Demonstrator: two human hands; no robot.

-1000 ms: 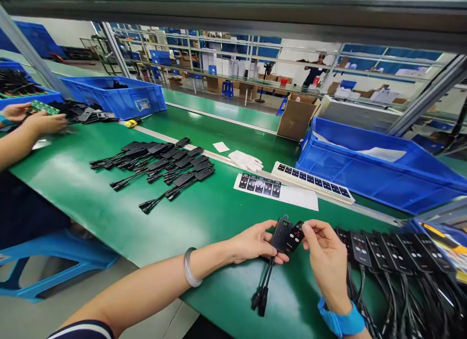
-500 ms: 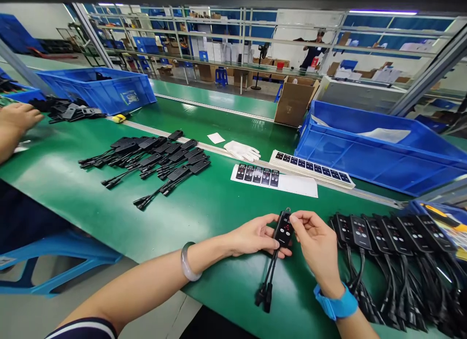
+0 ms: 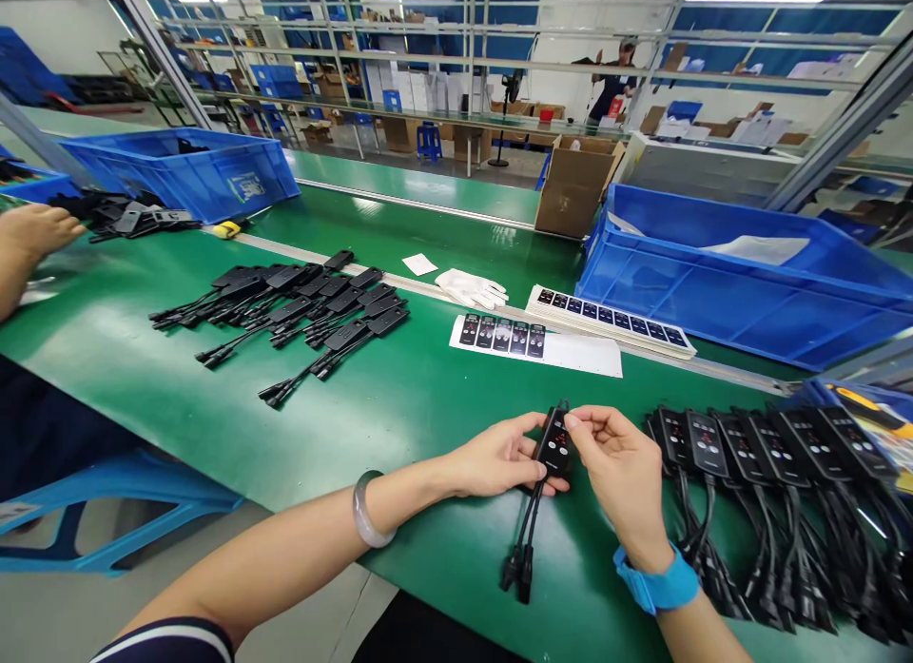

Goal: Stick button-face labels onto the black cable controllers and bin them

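A black controller box (image 3: 553, 442) with a hanging loop, a glossy label with two pale buttons and two short cables is held above the green bench. My left hand (image 3: 499, 458) is closed around its left side, thumb on the lower front. Thumb and forefinger of my right hand (image 3: 622, 468) pinch its upper right corner; the other fingers are curled. Beyond my hands lies a white sheet (image 3: 585, 355) bearing several black labels. Several similar labelled controllers (image 3: 777, 449) lie in a row to the right, cables toward me.
Several black controllers (image 3: 349, 335) without visible labels are piled at left centre. A stack of label sheets (image 3: 620, 331), a white glove (image 3: 471, 288) and a blue bin (image 3: 742, 306) stand farther back. Another person's hand (image 3: 35, 233) is at the far left, near a second blue bin (image 3: 235, 180).
The view has shifted slightly. Both hands keep their hold on the controller, with my right thumb and forefinger still at its upper right corner.
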